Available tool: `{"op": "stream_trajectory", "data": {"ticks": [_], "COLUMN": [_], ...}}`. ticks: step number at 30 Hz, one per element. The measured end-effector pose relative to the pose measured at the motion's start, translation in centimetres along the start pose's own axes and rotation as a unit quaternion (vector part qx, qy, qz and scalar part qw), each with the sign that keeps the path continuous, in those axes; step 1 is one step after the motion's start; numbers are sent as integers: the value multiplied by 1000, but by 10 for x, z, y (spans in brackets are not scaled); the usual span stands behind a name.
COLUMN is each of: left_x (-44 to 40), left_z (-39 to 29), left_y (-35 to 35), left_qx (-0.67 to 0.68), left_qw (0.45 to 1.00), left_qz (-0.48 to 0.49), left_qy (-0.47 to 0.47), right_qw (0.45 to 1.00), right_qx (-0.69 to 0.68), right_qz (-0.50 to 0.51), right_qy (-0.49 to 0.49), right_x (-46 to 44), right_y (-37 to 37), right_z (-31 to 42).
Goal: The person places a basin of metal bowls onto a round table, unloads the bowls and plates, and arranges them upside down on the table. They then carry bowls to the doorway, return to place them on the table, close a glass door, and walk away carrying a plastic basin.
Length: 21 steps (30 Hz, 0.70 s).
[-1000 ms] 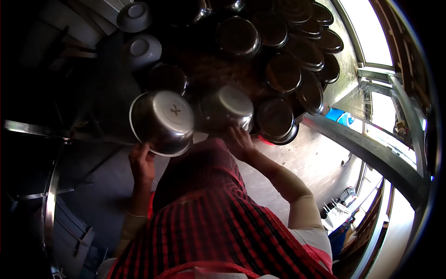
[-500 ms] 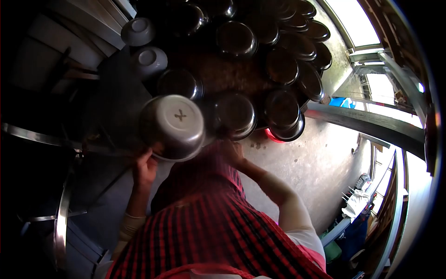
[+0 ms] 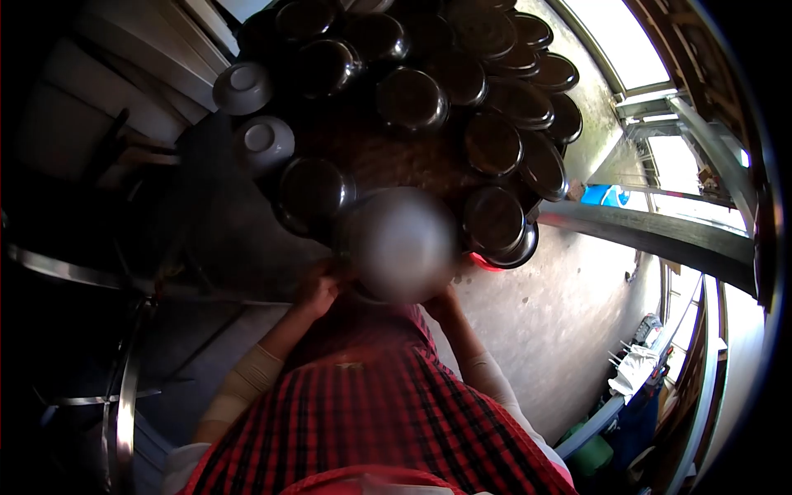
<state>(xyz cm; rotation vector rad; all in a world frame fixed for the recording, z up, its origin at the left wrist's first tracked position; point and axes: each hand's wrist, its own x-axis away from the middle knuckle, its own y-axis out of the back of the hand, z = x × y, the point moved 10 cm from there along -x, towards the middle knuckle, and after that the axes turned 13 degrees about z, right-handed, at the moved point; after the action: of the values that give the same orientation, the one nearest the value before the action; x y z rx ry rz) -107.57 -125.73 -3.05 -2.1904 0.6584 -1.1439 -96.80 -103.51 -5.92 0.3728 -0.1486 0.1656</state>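
Note:
An upturned metal bowl (image 3: 404, 247), smeared by motion, hangs in front of my apron at the table's near edge. At its near left rim is my left hand (image 3: 320, 290), with fingers closed on the edge. My right hand (image 3: 443, 299) grips the near right rim; the bowl partly hides its fingers. Just left of the bowl, another upturned metal bowl (image 3: 313, 194) rests on the dark table (image 3: 404, 161). To the right, an upturned metal bowl (image 3: 493, 219) overlaps a second one.
Several upturned metal bowls (image 3: 412, 99) crowd the table's far and right sides. Two white bowls (image 3: 264, 142) lie upside down at its left edge. A metal-framed stand (image 3: 124, 379) is at my left, and a beam (image 3: 652, 227) extends to the right.
The held bowl has moved right, over where another upturned bowl showed earlier; that one is no longer separately visible. My left hand moved right with it, and my right hand is now at its rim.

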Motion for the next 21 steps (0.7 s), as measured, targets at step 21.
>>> {"op": "stream_trajectory", "data": {"ticks": [21], "left_x": [-76], "left_z": [-260], "left_y": [297], "left_qx": [-435], "left_qw": [758], "left_qz": [-449], "left_qy": [-188], "right_qw": [905], "right_qx": [-203], "right_qz": [-329], "right_qy": [-178], "right_x": [-43], "right_y": [147], "right_z": [-41]}}
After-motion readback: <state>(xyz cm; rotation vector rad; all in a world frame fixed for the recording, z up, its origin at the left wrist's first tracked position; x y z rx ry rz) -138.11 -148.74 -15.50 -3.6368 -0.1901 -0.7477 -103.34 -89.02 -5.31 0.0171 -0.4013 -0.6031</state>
